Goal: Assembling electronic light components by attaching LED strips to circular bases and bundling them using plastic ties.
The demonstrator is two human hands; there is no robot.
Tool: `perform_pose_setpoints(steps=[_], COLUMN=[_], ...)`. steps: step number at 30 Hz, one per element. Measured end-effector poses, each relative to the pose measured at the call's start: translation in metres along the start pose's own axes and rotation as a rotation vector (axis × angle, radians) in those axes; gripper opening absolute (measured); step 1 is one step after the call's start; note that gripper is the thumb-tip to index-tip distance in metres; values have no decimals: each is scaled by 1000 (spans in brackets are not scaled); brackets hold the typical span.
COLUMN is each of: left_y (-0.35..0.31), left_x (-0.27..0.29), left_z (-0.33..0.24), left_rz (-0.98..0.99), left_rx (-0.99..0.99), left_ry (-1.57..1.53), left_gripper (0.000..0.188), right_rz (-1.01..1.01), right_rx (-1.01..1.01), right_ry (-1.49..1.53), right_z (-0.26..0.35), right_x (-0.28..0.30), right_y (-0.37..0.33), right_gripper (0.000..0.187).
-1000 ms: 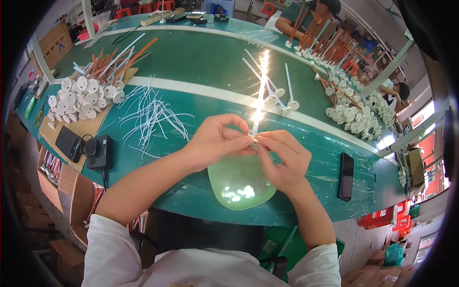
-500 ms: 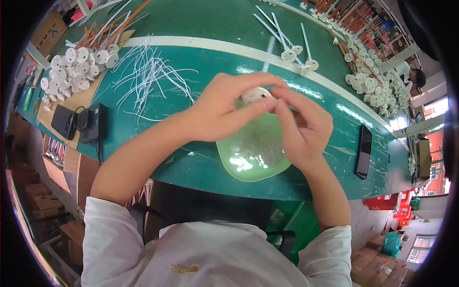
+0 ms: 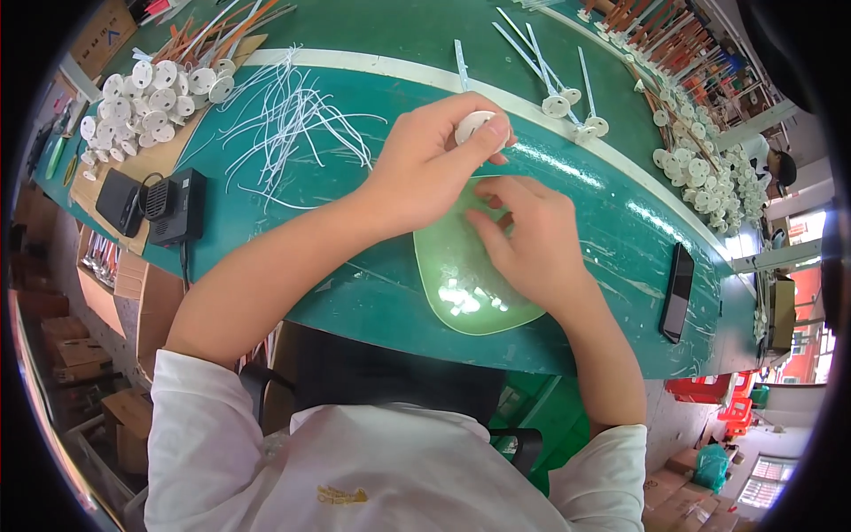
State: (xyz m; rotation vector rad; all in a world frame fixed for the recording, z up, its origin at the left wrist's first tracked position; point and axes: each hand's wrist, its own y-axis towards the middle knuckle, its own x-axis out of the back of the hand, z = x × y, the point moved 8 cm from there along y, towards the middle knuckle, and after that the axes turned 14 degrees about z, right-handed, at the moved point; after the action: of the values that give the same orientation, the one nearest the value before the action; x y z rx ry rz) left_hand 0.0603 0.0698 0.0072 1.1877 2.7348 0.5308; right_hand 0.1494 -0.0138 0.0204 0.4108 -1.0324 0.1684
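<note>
My left hand (image 3: 434,155) is closed on a white disc (image 3: 477,127) with small holes in its face. A pale flat strip (image 3: 461,64) sticks up beyond the fingers and appears to belong to the disc. Lower and to the right, my right hand (image 3: 527,230) hangs over a light green tray (image 3: 434,279), its fingers bent and thumb and forefinger apart, nothing visible between them. Shiny small bits (image 3: 474,300) lie in the tray; their kind is hard to make out. The right hand covers part of the tray.
Thin white wires (image 3: 288,133) lie loose left of the hands. Beyond them is a heap of white discs on strips (image 3: 146,102). A black box-shaped device (image 3: 177,206) stands at left, a phone (image 3: 677,293) at right. Several disc pieces (image 3: 556,106) rest past the white ledge.
My right hand has drawn away from the disc, down and left over the tray. My left hand keeps its hold on the disc, slightly higher and tilted differently.
</note>
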Motion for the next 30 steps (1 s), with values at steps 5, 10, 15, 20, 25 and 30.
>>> perform_pose_setpoints(steps=[5,10,15,20,25,30], left_y=[-2,-3,-3,-11,-7,-8], left_x=[-8,-7,-12,-20,-37,-36], left_z=[5,-2,-17,-33,-38,-39], left_rz=[18,78,191,280,373,391], left_rx=[66,53,-79,-99,-101,-174], left_ry=[-40,18,-46,-187,-261,-251], left_gripper=[27,29,39,53,55,52], right_rz=[181,179,51,-377,-471,-445], right_rx=[-102,-94,65,-44,-29,46], right_ry=[3,2,18,560,596,542], right_z=[-3,0,15,2,-4,3], right_x=[-23,-22,6,50,58,59], right_y=[5,4,-8,-26,-34,-33], right_gripper=[19,19,19,10,10,11])
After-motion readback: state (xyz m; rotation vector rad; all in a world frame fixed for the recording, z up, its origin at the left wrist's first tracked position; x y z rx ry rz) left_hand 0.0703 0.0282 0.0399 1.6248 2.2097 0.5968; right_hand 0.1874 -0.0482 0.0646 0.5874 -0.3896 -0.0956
